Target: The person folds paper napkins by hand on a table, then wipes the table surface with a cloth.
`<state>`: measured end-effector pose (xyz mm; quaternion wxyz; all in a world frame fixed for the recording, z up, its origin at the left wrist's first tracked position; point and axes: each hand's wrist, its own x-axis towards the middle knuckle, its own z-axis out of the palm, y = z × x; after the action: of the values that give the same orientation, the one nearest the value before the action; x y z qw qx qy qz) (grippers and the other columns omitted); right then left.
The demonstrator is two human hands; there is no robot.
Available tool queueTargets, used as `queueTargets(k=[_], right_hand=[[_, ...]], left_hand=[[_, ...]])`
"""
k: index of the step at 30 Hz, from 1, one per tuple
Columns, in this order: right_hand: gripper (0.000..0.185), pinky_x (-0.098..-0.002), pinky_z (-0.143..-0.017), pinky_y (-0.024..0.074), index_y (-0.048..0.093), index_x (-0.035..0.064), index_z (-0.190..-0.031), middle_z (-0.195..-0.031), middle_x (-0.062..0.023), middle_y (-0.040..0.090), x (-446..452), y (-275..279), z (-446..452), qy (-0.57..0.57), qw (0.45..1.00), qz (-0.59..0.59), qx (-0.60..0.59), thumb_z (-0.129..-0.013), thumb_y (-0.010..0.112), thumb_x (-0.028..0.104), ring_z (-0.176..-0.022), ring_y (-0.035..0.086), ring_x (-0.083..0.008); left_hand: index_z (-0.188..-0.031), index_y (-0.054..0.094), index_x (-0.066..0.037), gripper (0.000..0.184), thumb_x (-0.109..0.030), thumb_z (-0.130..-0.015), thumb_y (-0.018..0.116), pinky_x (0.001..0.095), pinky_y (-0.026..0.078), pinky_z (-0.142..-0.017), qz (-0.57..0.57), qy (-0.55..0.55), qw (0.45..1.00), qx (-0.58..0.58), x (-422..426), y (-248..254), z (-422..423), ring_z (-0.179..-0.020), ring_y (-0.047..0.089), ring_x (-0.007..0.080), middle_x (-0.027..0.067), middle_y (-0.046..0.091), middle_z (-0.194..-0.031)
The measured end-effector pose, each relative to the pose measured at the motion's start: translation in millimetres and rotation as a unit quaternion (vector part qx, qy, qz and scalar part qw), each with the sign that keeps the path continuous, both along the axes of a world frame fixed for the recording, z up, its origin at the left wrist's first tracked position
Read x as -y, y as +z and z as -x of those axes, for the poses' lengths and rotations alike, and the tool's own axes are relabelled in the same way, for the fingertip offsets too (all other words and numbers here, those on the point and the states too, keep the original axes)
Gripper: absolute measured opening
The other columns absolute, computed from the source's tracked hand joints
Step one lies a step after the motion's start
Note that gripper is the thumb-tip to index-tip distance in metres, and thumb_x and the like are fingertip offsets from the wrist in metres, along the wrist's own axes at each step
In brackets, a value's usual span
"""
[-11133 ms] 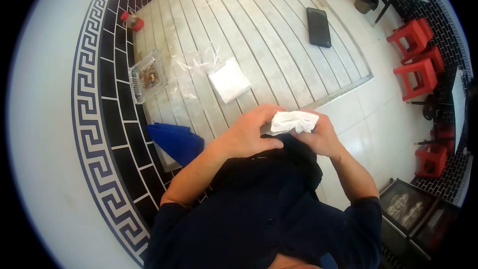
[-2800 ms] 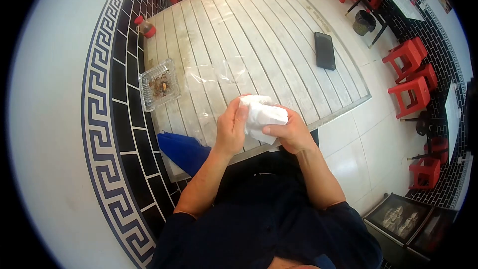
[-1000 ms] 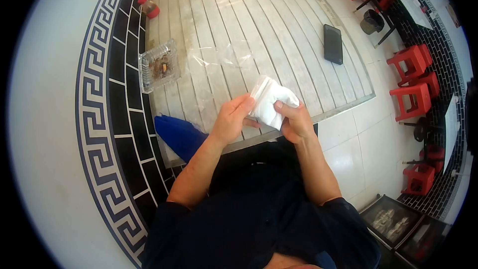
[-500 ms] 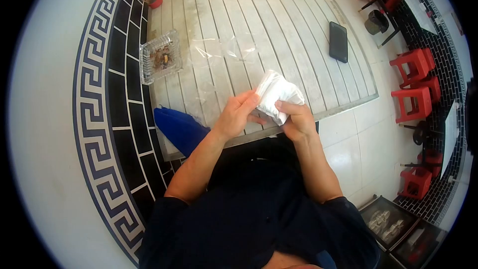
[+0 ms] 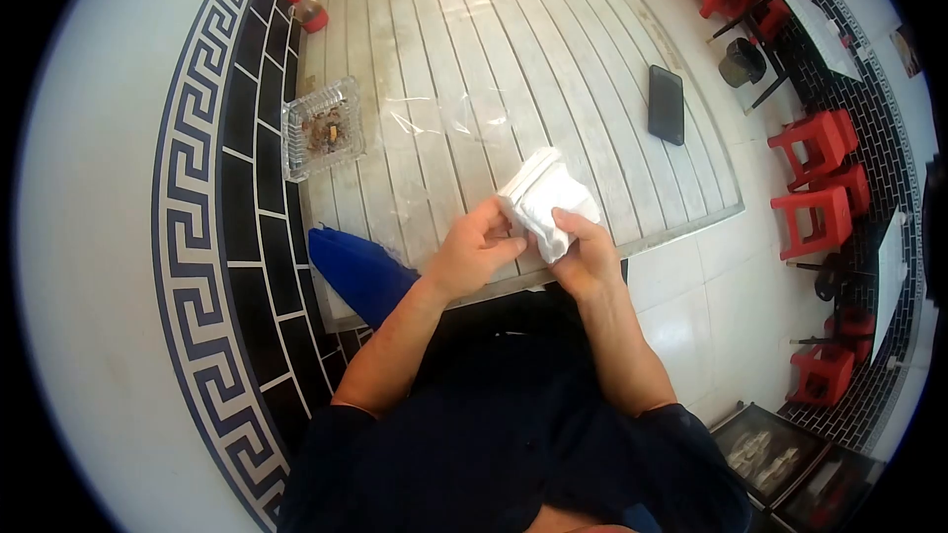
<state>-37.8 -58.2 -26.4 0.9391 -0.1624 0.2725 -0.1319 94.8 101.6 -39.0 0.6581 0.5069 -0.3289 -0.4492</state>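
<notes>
Pressing its thumb on the front of a folded white bundle (image 5: 551, 199), the right hand (image 5: 590, 255) holds it with its other fingers partly hidden behind. The fingers of the left hand (image 5: 466, 255) are bent at the bundle's left edge, its thumb lower down; whether they close on it I cannot tell. The bundle, creased and layered, is held up near the centre of the frame, over the near edge of the slatted surface (image 5: 553, 69). Just beyond it, clear plastic film (image 5: 410, 120) lies flat, catching the light. Left of the left hand, a blue cloth (image 5: 357, 274) rests at the near left corner, and above that sits a glass ashtray (image 5: 294, 146) with brown debris inside. A black phone (image 5: 666, 104) lies toward the right side, and a red-capped bottle (image 5: 309, 12) stands at upper left. Red stools (image 5: 816, 222) stand on the floor at the right of the frame.
</notes>
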Motion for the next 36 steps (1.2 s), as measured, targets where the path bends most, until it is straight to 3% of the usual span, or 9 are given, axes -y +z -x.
queueTargets(k=[2,12,14,15,17,23,27,33,36], right_hand=[[0.055,-0.0457,-0.109,0.0536,0.055,-0.0003,-0.148,-0.138,-0.0139,0.066,-3,-3,0,0.012,1.0,0.017,-0.008,-0.095,0.07,0.002,-0.126,0.065,-0.0315],[0.052,-0.0403,-0.104,0.054,0.061,-0.002,-0.141,-0.131,-0.012,0.07,-3,2,3,0.046,0.982,0.17,-0.07,-0.093,0.077,0.004,-0.121,0.067,-0.0252],[0.051,-0.0406,-0.103,0.0546,0.061,-0.0024,-0.141,-0.13,-0.0111,0.071,-6,1,1,0.02,0.979,0.189,-0.066,-0.093,0.078,0.002,-0.118,0.068,-0.0249],[0.051,-0.0406,-0.103,0.0546,0.061,-0.0024,-0.141,-0.13,-0.0111,0.071,-9,-2,0,0.019,0.979,0.191,-0.067,-0.093,0.078,0.002,-0.118,0.068,-0.0249],[0.05,-0.0406,-0.103,0.0545,0.062,-0.0015,-0.14,-0.131,-0.0107,0.071,-13,-8,-3,-0.003,0.983,0.171,-0.063,-0.093,0.079,0.0,-0.12,0.068,-0.0247],[0.05,-0.0429,-0.108,0.0537,0.058,0.0001,-0.147,-0.135,-0.0098,0.07,-15,-24,-8,-0.038,0.993,0.106,-0.014,-0.1,0.075,0.005,-0.123,0.068,-0.0262],[0.049,-0.0434,-0.107,0.0547,0.056,-0.0004,-0.147,-0.135,-0.0109,0.07,-13,-17,-8,-0.039,0.996,0.079,-0.027,-0.101,0.073,0.003,-0.123,0.068,-0.0271],[0.051,-0.0414,-0.099,0.0572,0.062,-0.0059,-0.138,-0.126,-0.0133,0.072,-2,-2,-4,0.041,0.978,0.193,-0.068,-0.091,0.082,0.0,-0.114,0.07,-0.0265],[0.05,-0.0412,-0.094,0.0587,0.065,-0.0073,-0.134,-0.122,-0.0144,0.074,2,2,-4,0.076,0.972,0.212,-0.059,-0.088,0.084,-0.001,-0.108,0.072,-0.0261]], left_hand=[[-0.149,0.055,0.002,0.048,0.004,-0.102,0.064,0.0337,0.052,-0.108,-0.034,0.068,0.994,0.073,3,7,10,-0.127,0.065,0.0171,0.0109,0.07,-0.139],[-0.141,0.061,0.001,0.044,0.004,-0.098,0.066,0.0327,0.053,-0.103,-0.088,0.146,0.981,0.096,1,5,17,-0.12,0.068,0.0166,0.009,0.072,-0.13],[-0.139,0.063,0.001,0.042,0.003,-0.097,0.068,0.0319,0.054,-0.099,-0.036,0.183,0.978,0.095,5,7,21,-0.117,0.067,0.0155,0.0087,0.073,-0.127],[-0.139,0.063,0.001,0.042,0.003,-0.097,0.068,0.0319,0.054,-0.099,-0.035,0.183,0.978,0.095,6,5,21,-0.117,0.067,0.0155,0.0087,0.073,-0.127],[-0.13,0.068,0.001,0.035,0.001,-0.095,0.07,0.0319,0.059,-0.086,-0.06,0.244,0.959,0.128,10,-3,19,-0.104,0.074,0.0179,0.0108,0.077,-0.112],[-0.115,0.069,0.003,0.023,-0.003,-0.094,0.074,0.036,0.059,-0.079,-0.103,0.247,0.943,0.197,10,-1,19,-0.088,0.075,0.021,0.0132,0.077,-0.098],[-0.116,0.068,0.003,0.025,-0.002,-0.093,0.073,0.037,0.06,-0.078,-0.135,0.23,0.929,0.257,6,18,19,-0.087,0.076,0.0256,0.0169,0.077,-0.098],[-0.125,0.069,0.001,0.033,-0.001,-0.092,0.071,0.0386,0.06,-0.078,-0.105,0.252,0.913,0.304,1,21,21,-0.09,0.079,0.0318,0.0223,0.077,-0.1],[-0.127,0.07,0.001,0.036,-0.001,-0.091,0.071,0.0384,0.06,-0.08,-0.148,0.205,0.92,0.299,-4,18,14,-0.092,0.079,0.0327,0.023,0.078,-0.102]])
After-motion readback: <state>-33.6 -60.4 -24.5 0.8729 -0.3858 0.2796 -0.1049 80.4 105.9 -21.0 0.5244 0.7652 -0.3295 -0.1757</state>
